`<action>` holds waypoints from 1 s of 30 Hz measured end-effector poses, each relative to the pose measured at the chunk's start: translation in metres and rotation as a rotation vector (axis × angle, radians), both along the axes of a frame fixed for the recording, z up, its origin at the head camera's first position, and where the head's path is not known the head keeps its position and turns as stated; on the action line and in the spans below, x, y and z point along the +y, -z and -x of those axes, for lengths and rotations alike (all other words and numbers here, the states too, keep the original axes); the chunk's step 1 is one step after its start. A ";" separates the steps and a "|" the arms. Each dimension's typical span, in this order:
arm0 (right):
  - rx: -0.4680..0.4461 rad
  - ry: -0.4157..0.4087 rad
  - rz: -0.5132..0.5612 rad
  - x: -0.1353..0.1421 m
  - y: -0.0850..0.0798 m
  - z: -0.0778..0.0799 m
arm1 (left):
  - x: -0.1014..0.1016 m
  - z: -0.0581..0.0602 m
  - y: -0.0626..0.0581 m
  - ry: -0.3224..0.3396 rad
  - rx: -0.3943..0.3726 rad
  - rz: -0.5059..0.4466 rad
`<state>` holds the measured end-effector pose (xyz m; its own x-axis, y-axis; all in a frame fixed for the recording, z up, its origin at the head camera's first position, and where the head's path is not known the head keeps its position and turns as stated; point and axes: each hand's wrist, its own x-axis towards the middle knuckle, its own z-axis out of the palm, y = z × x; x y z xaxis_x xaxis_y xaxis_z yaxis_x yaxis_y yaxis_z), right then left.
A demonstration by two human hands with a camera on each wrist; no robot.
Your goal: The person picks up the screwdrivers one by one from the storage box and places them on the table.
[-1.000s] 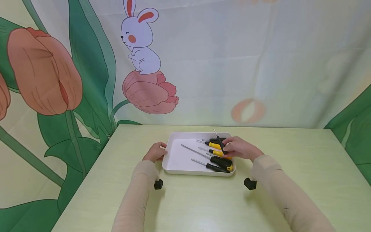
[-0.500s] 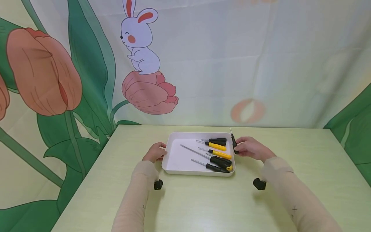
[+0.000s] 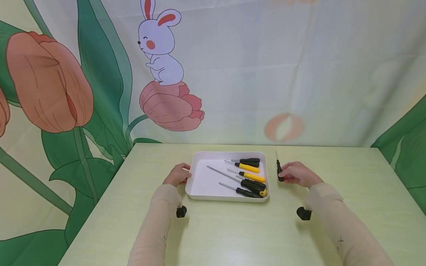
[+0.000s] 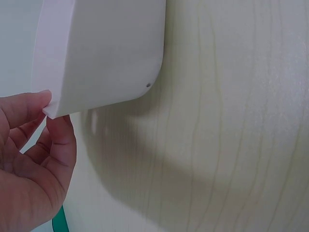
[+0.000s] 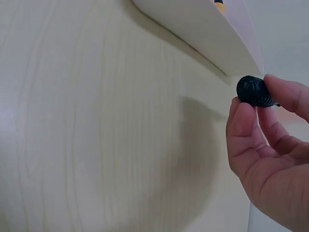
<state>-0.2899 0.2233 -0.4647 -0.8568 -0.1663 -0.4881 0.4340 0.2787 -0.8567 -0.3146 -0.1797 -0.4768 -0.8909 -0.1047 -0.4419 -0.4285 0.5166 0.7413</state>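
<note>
My left hand [image 3: 177, 174] pinches the left wall of a white tray [image 3: 203, 184] between thumb and fingers, which the left wrist view shows close up at the tray's rim [image 4: 54, 114]. To the right of the tray, my right hand [image 3: 299, 174] holds a small black-handled screwdriver [image 3: 279, 171], its metal shaft pointing away toward the back of the table. In the right wrist view the black handle end [image 5: 253, 91] sits between thumb and fingertips. Several screwdrivers lie in the tray's right half, among them a yellow-handled screwdriver [image 3: 254, 177] and a black-handled screwdriver [image 3: 247, 192].
The pale wood-patterned table [image 3: 233, 236] carries the tray near its back edge. Behind it hangs a curtain [image 3: 233, 74] printed with a rabbit and tulips. A small black wrist camera [image 3: 181, 211] sits under the left sleeve, another black camera [image 3: 304, 213] under the right.
The right hand has carried the black screwdriver from over the tray, past its right wall, to above the table on the right. The left hand has stayed at the tray's left wall.
</note>
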 end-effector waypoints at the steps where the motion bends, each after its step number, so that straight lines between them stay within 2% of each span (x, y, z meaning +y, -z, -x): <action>1: -0.005 0.005 -0.006 0.000 0.001 -0.001 | 0.000 0.000 0.000 0.000 0.001 -0.003; 13: -0.026 0.042 -0.033 0.003 0.007 -0.007 | 0.000 -0.002 -0.001 -0.003 0.010 -0.023; 22: -0.056 0.091 -0.096 -0.001 0.012 -0.008 | 0.001 -0.003 -0.003 -0.004 0.013 -0.034; 30: -0.024 0.124 -0.155 -0.008 0.015 -0.011 | 0.001 -0.003 -0.003 0.006 0.012 -0.026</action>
